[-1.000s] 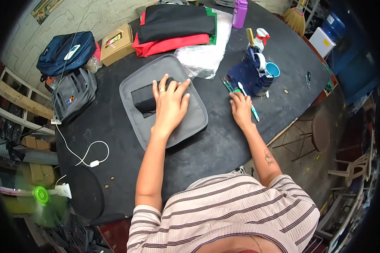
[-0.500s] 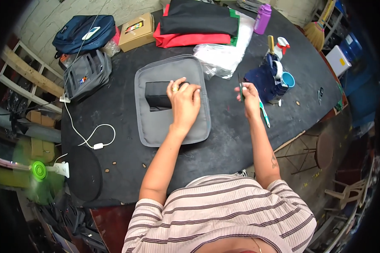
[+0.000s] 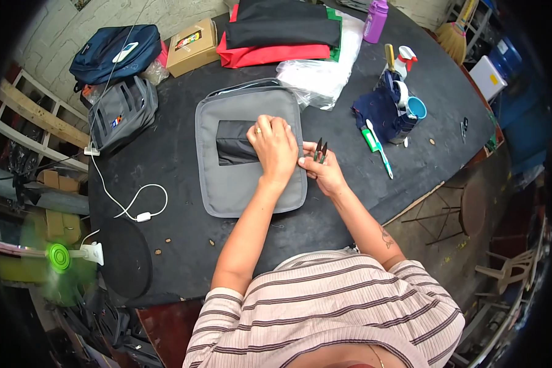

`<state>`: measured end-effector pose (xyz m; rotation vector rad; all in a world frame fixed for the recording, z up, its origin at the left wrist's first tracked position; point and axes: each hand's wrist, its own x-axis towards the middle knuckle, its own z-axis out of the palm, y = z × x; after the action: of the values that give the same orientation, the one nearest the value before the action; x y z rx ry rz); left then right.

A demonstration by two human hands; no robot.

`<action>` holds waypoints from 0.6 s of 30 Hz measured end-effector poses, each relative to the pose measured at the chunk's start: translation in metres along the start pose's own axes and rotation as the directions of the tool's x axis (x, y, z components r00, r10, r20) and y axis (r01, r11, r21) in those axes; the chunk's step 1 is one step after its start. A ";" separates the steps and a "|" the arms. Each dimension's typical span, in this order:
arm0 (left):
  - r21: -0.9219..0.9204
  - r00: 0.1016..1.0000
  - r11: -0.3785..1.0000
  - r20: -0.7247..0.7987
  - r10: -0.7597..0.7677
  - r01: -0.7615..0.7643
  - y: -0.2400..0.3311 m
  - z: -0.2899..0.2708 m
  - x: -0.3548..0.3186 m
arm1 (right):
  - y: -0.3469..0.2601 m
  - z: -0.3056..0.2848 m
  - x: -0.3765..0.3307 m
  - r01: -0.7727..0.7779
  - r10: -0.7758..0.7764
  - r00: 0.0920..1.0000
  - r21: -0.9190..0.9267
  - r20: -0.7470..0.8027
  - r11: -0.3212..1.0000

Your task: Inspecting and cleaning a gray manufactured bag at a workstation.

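looking at a grey panel (image 3: pixel 230 195), flat on the table (image 3: pixel 181 264), at eleven o'clock from the torso: smooth-faced, already bound at its rim, with black cloth (image 3: pixel 236 142) filling its window; no telling what is left. curling the left hand (image 3: pixel 273 149) over the window's three o'clock side, maybe pinching, cannot tell; gripping spread snips (image 3: pixel 323 153) in the right hand (image 3: pixel 325 174), by the panel's three o'clock edge, not visibly cutting.

Matt cloth bag (image 3: pixel 234 189), glossy plastic sheeting (image 3: pixel 313 83)
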<state>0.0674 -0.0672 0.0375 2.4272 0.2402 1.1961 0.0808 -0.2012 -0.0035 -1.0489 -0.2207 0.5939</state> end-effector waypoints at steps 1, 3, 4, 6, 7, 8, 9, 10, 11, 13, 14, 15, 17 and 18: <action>-0.010 0.999 1.000 -0.036 -0.020 0.020 0.002 0.000 0.002 | -0.003 -0.004 0.001 -0.016 0.017 1.000 -0.057 0.013 0.998; -0.106 0.996 0.991 -0.012 -0.085 0.083 0.004 -0.005 0.003 | -0.007 -0.006 0.005 0.001 0.000 1.000 -0.074 0.007 0.997; -0.142 0.996 0.986 0.034 -0.085 0.089 0.004 -0.010 0.004 | -0.010 -0.006 0.002 0.008 -0.008 1.000 -0.091 0.002 0.996; -0.187 0.991 0.979 0.116 -0.065 0.086 0.005 -0.017 0.005 | -0.018 -0.011 0.010 0.058 -0.059 0.998 0.043 0.038 0.997; -0.166 0.992 0.985 0.122 -0.036 0.056 0.009 -0.022 0.005 | -0.023 -0.012 0.017 0.068 -0.070 0.996 0.039 0.053 0.997; -0.146 0.992 0.989 0.130 -0.007 0.026 0.013 -0.024 0.004 | -0.026 -0.012 0.023 0.079 -0.081 0.994 0.034 0.067 0.996; -0.082 0.993 0.997 0.114 0.018 -0.009 0.016 -0.021 0.002 | -0.029 -0.012 0.023 0.085 -0.085 0.993 0.003 0.077 0.996; -0.077 0.993 0.997 0.113 0.017 -0.009 0.016 -0.017 0.000 | -0.031 -0.006 0.023 0.084 -0.084 0.993 0.005 0.081 0.996; -0.003 0.997 0.999 0.058 0.053 -0.053 0.015 -0.013 -0.001 | -0.033 0.002 0.021 0.096 -0.094 0.995 -0.104 0.032 0.990; 0.061 0.995 0.993 0.017 0.097 -0.098 0.013 -0.007 -0.002 | -0.039 0.005 0.020 0.065 -0.071 0.997 -0.244 -0.017 0.968; 0.060 0.995 0.993 0.020 0.097 -0.098 0.012 -0.005 -0.004 | -0.044 0.003 0.019 0.074 -0.082 0.996 -0.266 -0.020 0.961; -0.043 1.000 0.999 -0.001 0.020 -0.020 0.009 -0.004 -0.006 | -0.049 0.003 0.019 0.082 -0.093 0.995 -0.288 -0.024 0.954; -0.278 0.992 0.955 -0.034 -0.121 0.107 0.004 -0.005 -0.004 | -0.050 -0.003 0.020 0.216 -0.338 0.939 -0.650 -0.067 0.729; -0.338 0.990 0.932 0.012 -0.137 0.133 -0.001 -0.007 -0.003 | -0.053 -0.007 0.018 0.234 -0.457 0.889 -0.822 -0.035 0.519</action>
<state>0.0602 -0.0650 0.0391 2.0717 0.1849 1.0911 0.1181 -0.2157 0.0368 -1.9016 -0.4987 -0.0729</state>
